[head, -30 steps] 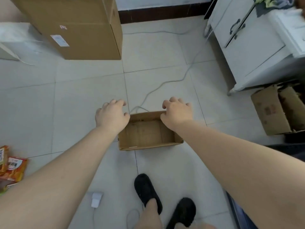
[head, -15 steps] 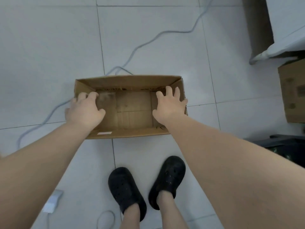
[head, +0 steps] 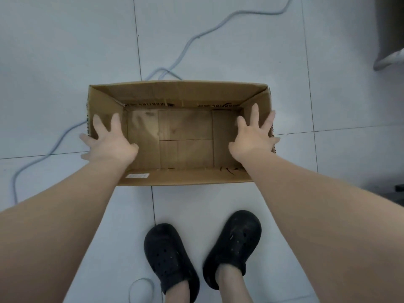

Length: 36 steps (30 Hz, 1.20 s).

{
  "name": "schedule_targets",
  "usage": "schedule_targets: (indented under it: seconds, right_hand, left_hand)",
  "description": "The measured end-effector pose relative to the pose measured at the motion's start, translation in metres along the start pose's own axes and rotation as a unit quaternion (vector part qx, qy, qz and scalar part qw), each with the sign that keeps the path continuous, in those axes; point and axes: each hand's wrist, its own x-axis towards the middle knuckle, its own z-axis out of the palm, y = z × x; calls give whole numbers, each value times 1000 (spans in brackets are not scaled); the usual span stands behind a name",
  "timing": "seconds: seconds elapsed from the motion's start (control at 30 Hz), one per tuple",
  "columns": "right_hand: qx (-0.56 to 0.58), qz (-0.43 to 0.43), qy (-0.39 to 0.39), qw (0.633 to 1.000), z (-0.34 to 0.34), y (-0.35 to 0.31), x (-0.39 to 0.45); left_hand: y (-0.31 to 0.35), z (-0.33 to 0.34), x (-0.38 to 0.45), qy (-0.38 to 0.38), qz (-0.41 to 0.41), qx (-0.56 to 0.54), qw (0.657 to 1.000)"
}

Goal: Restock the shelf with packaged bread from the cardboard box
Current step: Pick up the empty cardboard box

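An open brown cardboard box [head: 179, 92] sits on the tiled floor straight below me. Its inside shows only bare cardboard flaps, and I see no packaged bread and no shelf. My left hand [head: 109, 143] is over the box's left end wall with its fingers spread. Over the right end wall is my right hand [head: 253, 138], fingers also spread and reaching past the rim. Neither hand holds anything.
A pale cable [head: 185, 44] snakes across the floor behind and left of the box. My feet in black clogs [head: 170, 259] stand just in front of it. A white furniture base [head: 389, 60] is at the upper right, and something dark [head: 397, 193] lies at the right edge.
I have leaned down over the box, so it looks much larger. Both hands have moved apart from its middle to its two end walls, and their fingers have spread.
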Motion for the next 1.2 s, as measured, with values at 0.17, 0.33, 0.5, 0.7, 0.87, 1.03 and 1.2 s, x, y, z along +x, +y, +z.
schedule_targets:
  seconds: [0.17, 0.33, 0.5, 0.7, 0.87, 1.03, 1.2]
  right_hand:
    - [52, 70, 14, 996, 5, -5, 7]
    - [45, 72, 26, 996, 7, -8, 10]
    - [71, 73, 31, 994, 5, -17, 7]
    - [154, 63, 44, 985, -23, -28, -5]
    - [221, 51, 56, 972, -78, -43, -30]
    - [278, 41, 82, 956, -158, -52, -70]
    - [281, 36, 96, 954, -258, -54, -120]
  left_hand:
    - [1, 7, 3, 50, -19, -56, 997]
    - [-1, 8, 1, 93, -50, -115, 988]
    - [-4, -1, 3, 83, -78, -150, 982]
    - [-8, -46, 1, 106, -79, -148, 980]
    - [-9, -115, -12, 121, -71, -155, 978]
    - [-6, -206, -46, 143, -45, -154, 977]
    - [4, -302, -92, 164, -33, -170, 971]
